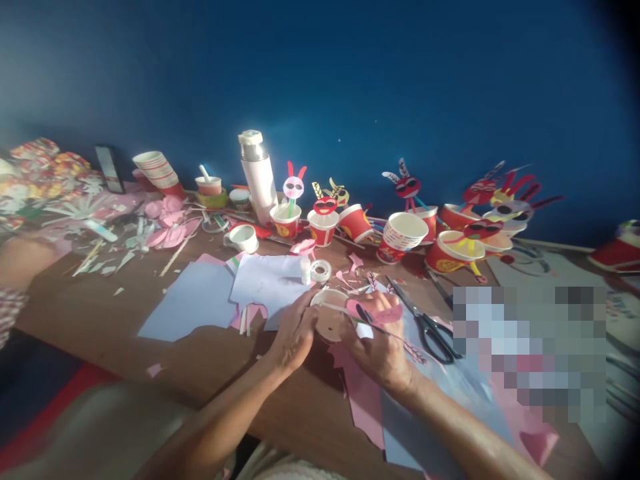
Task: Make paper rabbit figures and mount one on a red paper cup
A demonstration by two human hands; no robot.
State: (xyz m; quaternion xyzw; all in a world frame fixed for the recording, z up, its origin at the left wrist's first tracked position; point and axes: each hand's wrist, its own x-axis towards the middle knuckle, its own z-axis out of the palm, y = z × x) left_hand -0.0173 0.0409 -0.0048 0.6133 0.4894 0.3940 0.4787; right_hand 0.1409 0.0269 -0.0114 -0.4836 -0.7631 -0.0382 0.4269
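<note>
Head view | left hand [293, 337] is gripping the left side of a paper cup [327, 321] | cup is sitting between both hands, over the table [283, 400] | right hand [383, 350] is curling beside it, pink paper face [393, 313] crossing its fingers; blurred, cannot tell what it is pinching | scissors [424, 321] are lying just right

"What are we holding?"
"Our left hand [294, 339] grips a paper cup [327, 319] by its side; our right hand [383, 350] holds a pink paper cutout [393, 313]."
"And near us?"
"Black-handled scissors [419, 315] lie just beside our right hand."
</note>
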